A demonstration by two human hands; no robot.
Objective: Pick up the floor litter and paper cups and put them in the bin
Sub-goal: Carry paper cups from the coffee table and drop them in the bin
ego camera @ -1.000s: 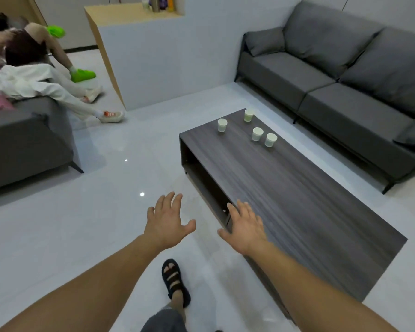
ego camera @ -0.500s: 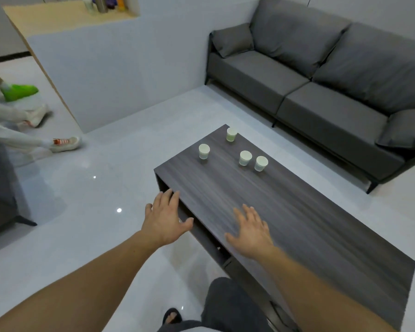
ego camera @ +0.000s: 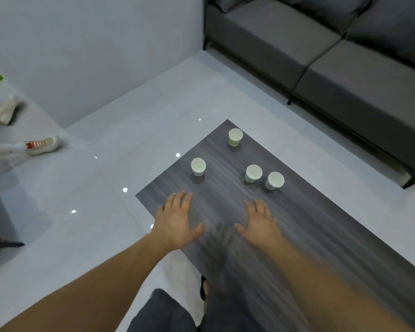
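Both hands empty, fingers spread: left hand (ego camera: 176, 220), right hand (ego camera: 259, 220) above coffee table (ego camera: 321, 236), centre frame. Four paper cups (ego camera: 198, 166) beyond.

A single wide-angle camera sat on the person's head and looked forward and steeply down over a dark wooden coffee table (ego camera: 321, 224). Both forearms ran up from the bottom edge, with the left hand (ego camera: 175, 221) and the right hand (ego camera: 259, 224) near the middle of the picture, close beneath the lens. Four paper cups (ego camera: 253, 173) stood just beyond them, towards the table's far end. A grey sofa (ego camera: 345, 75) filled the upper right, a pale wall (ego camera: 94, 56) the upper left, and glossy floor (ego camera: 82, 236) the left side. The lower right was blurred.
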